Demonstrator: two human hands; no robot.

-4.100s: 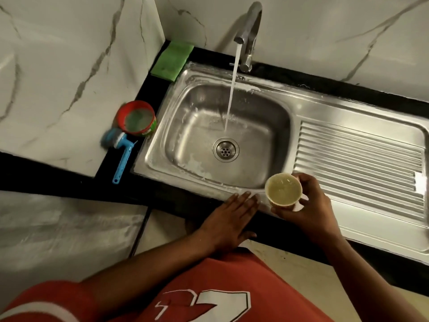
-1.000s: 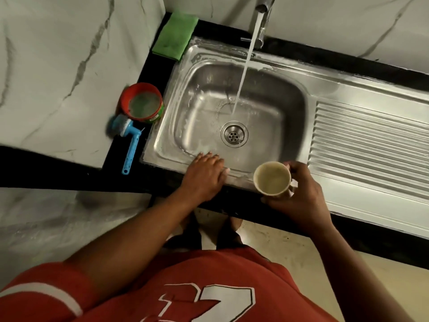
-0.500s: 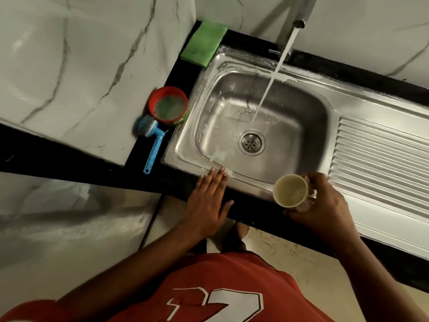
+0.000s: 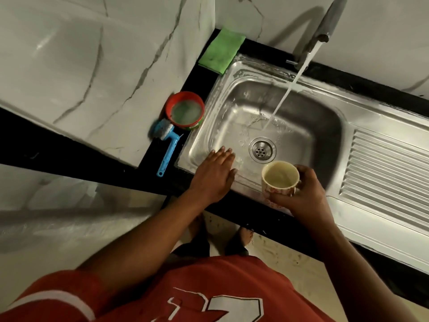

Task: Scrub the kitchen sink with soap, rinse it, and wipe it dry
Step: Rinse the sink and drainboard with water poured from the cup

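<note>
The steel sink (image 4: 325, 117) has wet walls and a round drain (image 4: 262, 150). Water runs from the tap (image 4: 325, 26) into the basin behind the drain. My left hand (image 4: 214, 176) lies flat with straight fingers on the sink's front rim, fingertips reaching over the inner edge. My right hand (image 4: 304, 194) grips a cream cup (image 4: 279, 178) with a red pattern, held upright over the front rim; it has some water in it.
A red soap tub (image 4: 185, 111) and a blue-handled brush (image 4: 167, 145) sit on the black counter left of the sink. A green cloth (image 4: 221, 51) lies at the back left corner. The ribbed drainboard (image 4: 390, 170) extends right. Marble walls stand behind and left.
My left hand has slid forward along the front rim so its fingertips reach into the basin. The cup stays in my right hand over the rim. The camera has shifted.
</note>
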